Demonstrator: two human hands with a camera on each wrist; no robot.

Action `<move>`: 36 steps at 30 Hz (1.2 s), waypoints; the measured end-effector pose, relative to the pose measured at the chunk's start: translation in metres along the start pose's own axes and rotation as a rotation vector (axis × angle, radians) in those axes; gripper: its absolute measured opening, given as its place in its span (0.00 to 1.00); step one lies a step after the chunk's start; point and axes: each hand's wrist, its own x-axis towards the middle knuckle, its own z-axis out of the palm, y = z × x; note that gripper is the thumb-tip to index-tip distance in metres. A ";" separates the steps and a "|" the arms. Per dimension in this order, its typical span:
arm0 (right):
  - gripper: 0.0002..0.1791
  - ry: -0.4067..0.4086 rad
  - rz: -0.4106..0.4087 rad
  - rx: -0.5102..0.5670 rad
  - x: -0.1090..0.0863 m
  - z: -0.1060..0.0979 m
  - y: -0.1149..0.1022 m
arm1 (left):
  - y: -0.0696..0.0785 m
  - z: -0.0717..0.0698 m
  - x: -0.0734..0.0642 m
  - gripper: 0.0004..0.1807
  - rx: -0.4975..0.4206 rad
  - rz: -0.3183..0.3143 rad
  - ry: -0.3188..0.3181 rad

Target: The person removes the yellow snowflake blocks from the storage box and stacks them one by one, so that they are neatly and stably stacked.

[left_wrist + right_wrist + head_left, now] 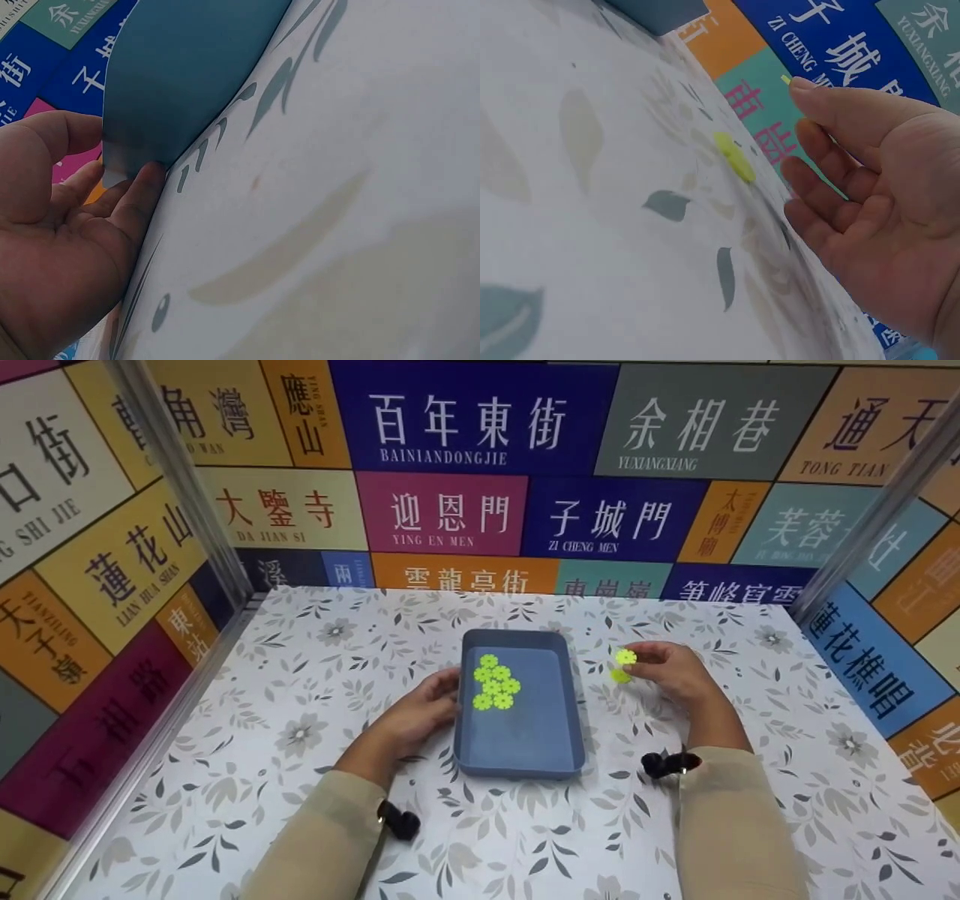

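Note:
A blue-grey rectangular tray lies on the table, with several yellow-green flower-shaped pieces grouped in its left half. At the tray's left side my left hand grips the wall; in the left wrist view the thumb tip goes behind the rim and the other fingers touch the outside. To the right of the tray, my right hand pinches one yellow-green flower-shaped piece between thumb and forefinger, above the table. Just below it another such piece lies on the tabletop, visible also in the right wrist view.
The table has a white cover printed with grey leaves and flowers. Behind it and on both sides rise panels with coloured blocks of lettering. Metal posts stand at the back corners. Each sleeve carries a black wrist device.

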 end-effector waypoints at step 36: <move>0.28 -0.048 -0.066 -0.187 0.002 0.003 0.015 | 0.003 -0.001 -0.002 0.42 0.037 -0.020 -0.002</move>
